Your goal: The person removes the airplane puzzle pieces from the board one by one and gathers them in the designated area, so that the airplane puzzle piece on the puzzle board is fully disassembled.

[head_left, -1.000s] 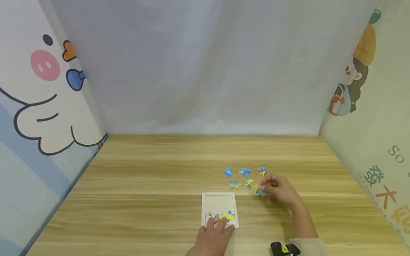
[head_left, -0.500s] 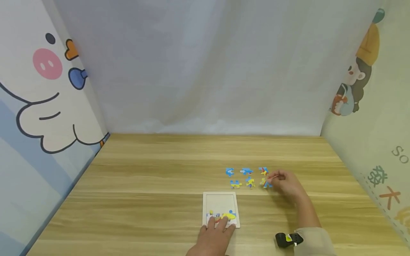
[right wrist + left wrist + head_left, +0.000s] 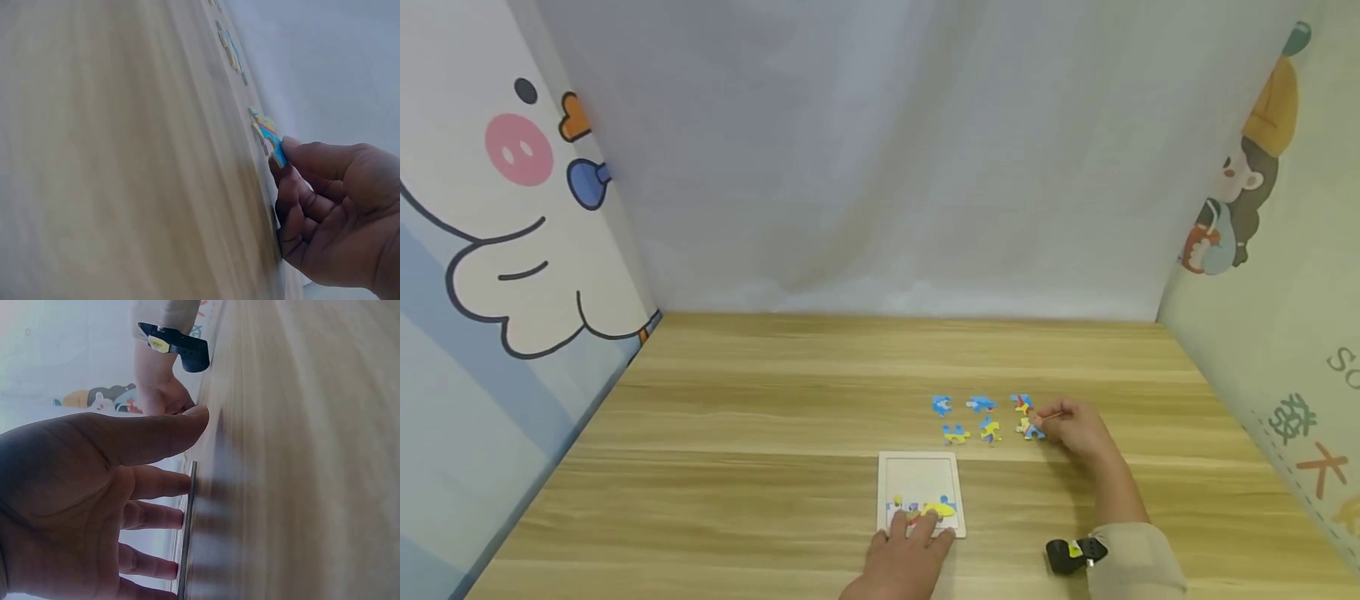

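Observation:
My right hand (image 3: 1075, 429) pinches a jigsaw piece (image 3: 270, 134) between thumb and forefinger. This piece, blue and yellow with a red stripe, is tilted at the table surface in the right wrist view. My left hand (image 3: 906, 558) lies with spread, straight fingers on the lower edge of a pale puzzle frame (image 3: 921, 457). Assembled pieces with a yellow shape (image 3: 938, 509) line the bottom of the frame, partly hidden under those fingertips. From the left wrist view, the fingertips press on the thin board (image 3: 187, 534), the thumb held apart.
Several loose jigsaw pieces lie in two rows beyond the frame, among them a blue one (image 3: 942, 406), a blue-grey one (image 3: 981, 404), a blue-red one (image 3: 1022, 403) and yellow ones (image 3: 990, 431). A pale curtain (image 3: 887, 167) stands behind the wooden table (image 3: 737, 433).
My right hand has moved the pinched piece rightward and farther back, to the right end of the nearer row. The left hand stays on the frame. The head view has shifted slightly.

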`<action>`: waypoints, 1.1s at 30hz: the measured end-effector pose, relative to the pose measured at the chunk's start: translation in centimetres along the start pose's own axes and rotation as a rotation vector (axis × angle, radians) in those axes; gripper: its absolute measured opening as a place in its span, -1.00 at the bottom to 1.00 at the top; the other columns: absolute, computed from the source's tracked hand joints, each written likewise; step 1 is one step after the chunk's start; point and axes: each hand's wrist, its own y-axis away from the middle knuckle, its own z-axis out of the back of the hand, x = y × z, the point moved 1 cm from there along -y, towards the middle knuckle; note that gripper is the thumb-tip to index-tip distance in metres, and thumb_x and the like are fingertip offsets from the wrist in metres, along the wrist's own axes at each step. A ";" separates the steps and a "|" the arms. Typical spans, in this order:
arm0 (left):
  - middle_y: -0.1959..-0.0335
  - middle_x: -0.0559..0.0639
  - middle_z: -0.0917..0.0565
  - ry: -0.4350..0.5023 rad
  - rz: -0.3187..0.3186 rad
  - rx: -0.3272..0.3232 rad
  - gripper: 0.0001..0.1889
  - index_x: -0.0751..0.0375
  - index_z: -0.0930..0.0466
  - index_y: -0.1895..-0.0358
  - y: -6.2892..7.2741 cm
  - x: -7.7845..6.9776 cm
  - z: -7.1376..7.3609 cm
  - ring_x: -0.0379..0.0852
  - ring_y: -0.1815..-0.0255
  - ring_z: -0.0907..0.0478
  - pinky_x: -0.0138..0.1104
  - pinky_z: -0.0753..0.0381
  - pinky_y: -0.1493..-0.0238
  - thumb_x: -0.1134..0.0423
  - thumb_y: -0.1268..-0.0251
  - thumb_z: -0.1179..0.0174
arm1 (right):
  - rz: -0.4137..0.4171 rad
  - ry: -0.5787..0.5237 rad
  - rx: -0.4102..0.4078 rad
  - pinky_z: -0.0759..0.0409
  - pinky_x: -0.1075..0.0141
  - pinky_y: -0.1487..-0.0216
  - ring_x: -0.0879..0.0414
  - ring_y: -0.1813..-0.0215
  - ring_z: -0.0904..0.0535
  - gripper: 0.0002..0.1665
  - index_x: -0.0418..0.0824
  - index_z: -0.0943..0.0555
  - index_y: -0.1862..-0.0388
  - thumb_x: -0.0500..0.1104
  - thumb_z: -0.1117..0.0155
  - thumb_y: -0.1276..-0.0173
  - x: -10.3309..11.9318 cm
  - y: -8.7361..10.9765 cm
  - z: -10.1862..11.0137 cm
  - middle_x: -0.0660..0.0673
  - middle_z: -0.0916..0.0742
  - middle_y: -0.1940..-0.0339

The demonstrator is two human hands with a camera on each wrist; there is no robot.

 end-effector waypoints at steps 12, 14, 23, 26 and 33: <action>-0.23 -0.08 -0.31 -0.006 -0.010 -0.004 -0.25 -0.07 -0.40 -0.24 0.0 0.0 -0.1 0.18 -0.20 -0.23 0.07 -0.42 0.03 -0.06 0.14 -0.43 | -0.061 0.128 -0.069 -0.43 0.29 0.31 0.10 0.39 -0.50 -0.75 -0.47 -0.59 0.26 -0.27 -0.30 -0.18 0.0 -0.5 -0.4 -0.08 -0.66 0.45; -0.22 -0.08 -0.31 -0.015 -0.012 -0.007 -0.26 -0.08 -0.40 -0.24 0.0 0.0 -0.1 0.15 -0.18 -0.23 0.05 -0.42 0.04 -0.07 0.14 -0.42 | -0.066 0.143 -0.079 -0.41 0.25 0.28 0.06 0.35 -0.50 -0.75 -0.46 -0.60 0.27 -0.26 -0.30 -0.18 0.0 -0.5 -0.5 -0.08 -0.66 0.45; -0.20 -0.08 -0.33 -0.017 -0.015 -0.026 -0.25 -0.10 -0.41 -0.24 0.3 0.0 0.2 0.09 -0.14 -0.25 0.01 -0.43 0.04 -0.12 0.16 -0.41 | -0.069 0.192 -0.098 -0.38 0.19 0.24 -0.05 0.26 -0.48 -0.77 -0.45 -0.62 0.31 -0.26 -0.30 -0.15 0.3 -0.3 -0.6 -0.16 -0.67 0.40; -0.21 -0.08 -0.33 -0.010 -0.018 -0.021 -0.24 -0.10 -0.40 -0.24 0.4 0.0 0.1 0.09 -0.16 -0.24 0.02 -0.42 0.03 -0.13 0.15 -0.40 | -0.063 0.201 -0.105 -0.39 0.19 0.25 -0.05 0.26 -0.49 -0.77 -0.45 -0.62 0.30 -0.26 -0.29 -0.15 0.4 -0.2 -0.6 -0.17 -0.67 0.39; -0.26 -0.03 -0.31 0.024 -0.020 -0.015 -0.23 -0.05 -0.40 -0.26 0.5 0.2 0.3 0.17 -0.22 -0.21 0.08 -0.40 -0.01 -0.16 0.13 -0.38 | -0.078 0.150 -0.072 -0.43 0.11 0.17 -0.09 0.17 -0.48 -0.66 -0.47 -0.55 0.12 -0.19 -0.21 -0.28 0.8 0.8 -0.6 -0.24 -0.64 0.25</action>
